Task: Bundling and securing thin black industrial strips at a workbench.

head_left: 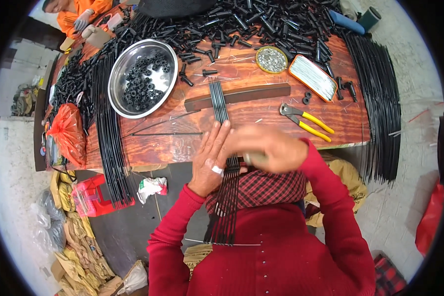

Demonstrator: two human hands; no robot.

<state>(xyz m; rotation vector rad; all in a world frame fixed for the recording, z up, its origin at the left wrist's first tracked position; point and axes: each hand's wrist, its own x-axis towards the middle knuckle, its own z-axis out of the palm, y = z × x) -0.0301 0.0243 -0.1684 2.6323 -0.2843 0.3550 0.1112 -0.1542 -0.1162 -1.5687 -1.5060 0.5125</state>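
Note:
A flat row of thin black rods, like umbrella ribs (218,101), runs from the table down over my lap. Its far end rests across a dark brown bar (256,93). My left hand (208,160) lies on the row with fingers stretched out, a white wrap round one finger. Just right of it, my right hand (276,148) is smeared by motion over the table's near edge; whether it holds anything is unclear. Nearer me, the ribs spread past a black cluster, and a thin wire (246,244) crosses near their lower ends. Yellow-handled cutting pliers (316,123) lie to the right.
A steel bowl (112,93) holds black plastic rings. Small metal bits fill a yellow round dish (272,59); pins fill an orange tray (313,78). Black plastic parts (261,24) heap behind. Rod bundles (105,123) overhang both sides. A person's gloved hand (84,18) shows far left.

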